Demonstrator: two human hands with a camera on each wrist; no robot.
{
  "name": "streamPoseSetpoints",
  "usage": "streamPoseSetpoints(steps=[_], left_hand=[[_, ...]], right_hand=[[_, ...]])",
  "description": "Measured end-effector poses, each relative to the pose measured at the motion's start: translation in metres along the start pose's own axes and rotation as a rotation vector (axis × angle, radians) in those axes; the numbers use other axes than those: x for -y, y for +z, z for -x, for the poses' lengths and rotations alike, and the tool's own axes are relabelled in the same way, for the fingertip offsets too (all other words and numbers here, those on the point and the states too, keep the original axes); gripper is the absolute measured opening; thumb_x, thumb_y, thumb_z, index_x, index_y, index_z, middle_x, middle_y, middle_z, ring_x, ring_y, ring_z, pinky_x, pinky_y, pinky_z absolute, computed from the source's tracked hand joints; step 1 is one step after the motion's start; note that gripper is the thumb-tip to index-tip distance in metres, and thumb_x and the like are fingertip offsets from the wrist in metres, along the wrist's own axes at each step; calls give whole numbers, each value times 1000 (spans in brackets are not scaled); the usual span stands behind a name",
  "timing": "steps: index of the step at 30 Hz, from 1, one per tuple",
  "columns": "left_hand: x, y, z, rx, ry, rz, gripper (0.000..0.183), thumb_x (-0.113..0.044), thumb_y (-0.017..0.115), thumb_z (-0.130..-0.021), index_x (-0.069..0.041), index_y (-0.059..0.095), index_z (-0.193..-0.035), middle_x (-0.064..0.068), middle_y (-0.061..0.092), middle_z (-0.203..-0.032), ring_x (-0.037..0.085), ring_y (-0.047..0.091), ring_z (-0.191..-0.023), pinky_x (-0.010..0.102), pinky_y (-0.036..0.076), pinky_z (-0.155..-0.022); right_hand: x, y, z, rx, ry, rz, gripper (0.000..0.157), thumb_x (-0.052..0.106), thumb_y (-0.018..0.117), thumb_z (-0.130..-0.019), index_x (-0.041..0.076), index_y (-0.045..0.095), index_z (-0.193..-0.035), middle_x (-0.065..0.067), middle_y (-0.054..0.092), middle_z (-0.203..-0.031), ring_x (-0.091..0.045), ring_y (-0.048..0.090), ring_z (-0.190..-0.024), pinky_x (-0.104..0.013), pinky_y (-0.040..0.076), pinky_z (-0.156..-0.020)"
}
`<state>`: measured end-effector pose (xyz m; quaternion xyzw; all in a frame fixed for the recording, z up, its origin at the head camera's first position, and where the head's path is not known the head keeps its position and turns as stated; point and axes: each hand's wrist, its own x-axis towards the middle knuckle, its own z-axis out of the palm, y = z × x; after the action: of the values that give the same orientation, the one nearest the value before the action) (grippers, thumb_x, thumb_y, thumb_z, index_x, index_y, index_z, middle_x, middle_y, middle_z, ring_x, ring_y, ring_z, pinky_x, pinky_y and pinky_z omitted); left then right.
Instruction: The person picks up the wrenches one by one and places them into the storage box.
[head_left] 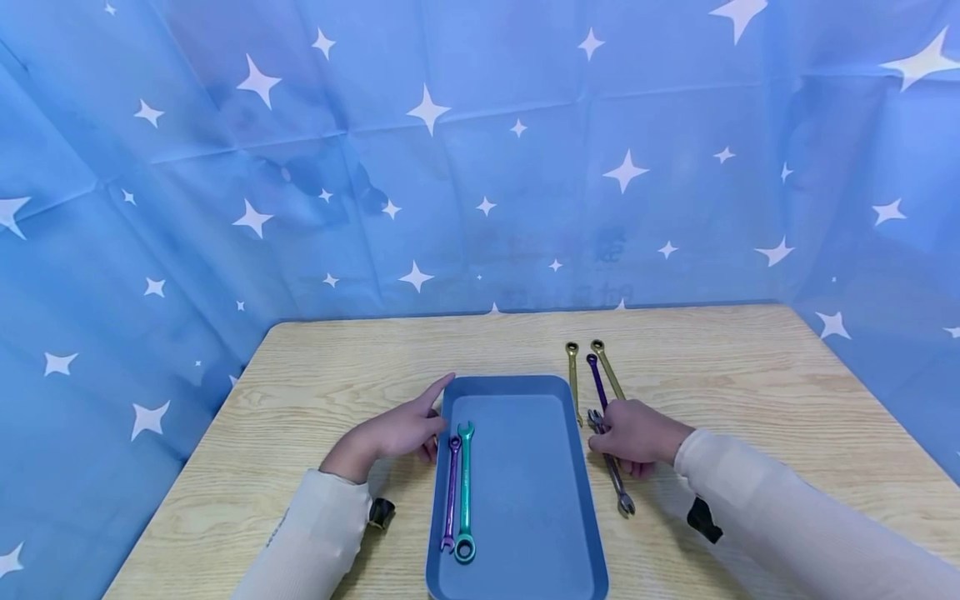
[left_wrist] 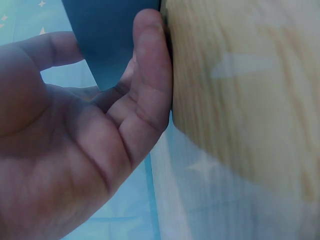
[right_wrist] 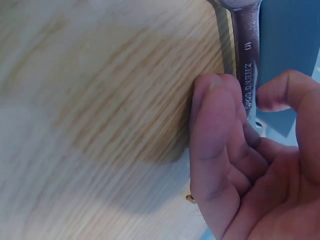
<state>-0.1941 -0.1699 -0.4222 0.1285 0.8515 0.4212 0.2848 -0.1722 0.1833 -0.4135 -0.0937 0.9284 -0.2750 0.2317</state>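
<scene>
My left hand (head_left: 401,431) holds the left side of a blue tray (head_left: 525,384), index finger stretched along the rim. The left wrist view has the tray wall (left_wrist: 107,45) between thumb and fingers. Inside the tray, a purple combination wrench (head_left: 452,492) and a green one (head_left: 466,483) lie side by side along the left wall. Just right of the tray, my right hand (head_left: 637,433) pinches a silver combination wrench (head_left: 614,477) between thumb and fingers, close over the table. In the right wrist view, lettering shows on the silver shank (right_wrist: 247,55).
Behind the right hand lie a dark purple wrench (head_left: 597,381) and two gold wrenches, one on the left (head_left: 573,379) and one on the right (head_left: 611,373). All rest on a wooden table (head_left: 360,350). A blue star-patterned curtain (head_left: 480,167) hangs behind it.
</scene>
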Motion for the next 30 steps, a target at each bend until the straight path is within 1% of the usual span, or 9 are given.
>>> streamPoseSetpoints(steps=[7, 12, 22, 27, 30], left_hand=[[0, 1, 0, -2, 2, 9, 74, -17, 41, -102, -34, 0, -162, 16, 60, -78, 25, 65, -69, 36, 58, -67], [0, 1, 0, -3, 1, 3, 74, -17, 41, -102, -34, 0, -162, 16, 61, -79, 25, 66, -69, 36, 58, -67], [1, 0, 0, 4, 5, 14, 74, -17, 40, -102, -33, 0, -162, 17, 62, -79, 25, 66, -69, 36, 58, -67], [1, 0, 0, 3, 5, 13, 74, -17, 40, -102, -33, 0, -162, 17, 63, -80, 25, 66, -69, 36, 58, -68], [2, 0, 0, 3, 5, 10, 74, -17, 41, -102, -34, 0, -162, 17, 63, -80, 25, 66, -69, 36, 58, -68]], right_hand=[[-4, -2, 0, -7, 20, 16, 40, 18, 62, -89, 11, 50, -52, -3, 57, -44, -13, 56, -36, -32, 52, -40], [-5, -3, 2, -5, 27, 14, 38, 16, 62, -89, 11, 48, -54, -5, 60, -46, -14, 58, -37, -32, 53, -41], [-6, -4, 4, 7, 25, -3, 36, 15, 62, -91, 10, 48, -58, -5, 60, -48, -14, 57, -38, -32, 53, -41], [-9, -4, 4, 13, 26, -9, 38, 15, 61, -92, 12, 47, -58, -5, 60, -49, -14, 57, -38, -32, 53, -42], [-11, -4, 3, 14, 22, -13, 36, 16, 60, -93, 10, 49, -59, -5, 60, -48, -14, 57, -38, -32, 53, -42]])
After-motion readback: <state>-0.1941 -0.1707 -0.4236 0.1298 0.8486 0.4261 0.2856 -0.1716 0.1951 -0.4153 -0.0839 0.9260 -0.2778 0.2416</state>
